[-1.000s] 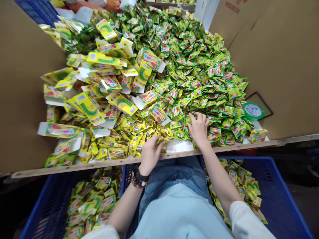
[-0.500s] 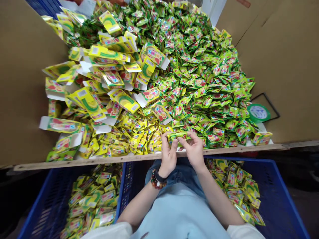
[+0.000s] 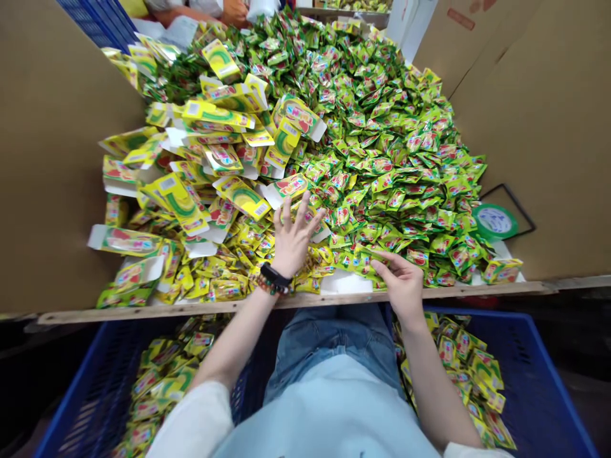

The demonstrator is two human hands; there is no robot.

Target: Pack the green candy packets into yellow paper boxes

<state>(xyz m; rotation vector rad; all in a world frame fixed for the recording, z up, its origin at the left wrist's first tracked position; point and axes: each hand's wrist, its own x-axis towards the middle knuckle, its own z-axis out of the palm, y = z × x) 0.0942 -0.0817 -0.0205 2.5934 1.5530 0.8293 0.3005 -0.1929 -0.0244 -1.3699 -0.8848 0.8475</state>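
My left hand [image 3: 292,238] is spread over the pile, its fingers apart at a small yellow-green box [image 3: 317,222] with a white flap. Below its wrist lie small yellow packets [image 3: 229,287]. At the front of the heap of green packets [image 3: 382,165], my right hand [image 3: 403,280] has thumb and forefinger pinched at the edge of a green packet [image 3: 363,256]. More open, flattened-looking yellow-green boxes [image 3: 241,196] are heaped to the left of my left hand.
Cardboard walls [image 3: 539,146] flank the table, with a wooden strip [image 3: 191,311] along its front. A green tape roll [image 3: 496,221] lies at right. Blue crates [image 3: 529,356] holding filled packs stand below. Another person's hand [image 3: 235,11] shows at the far edge.
My hands were together on a green packet at the front edge. The left has let go and moved up and left to the boxes; the right has moved right.
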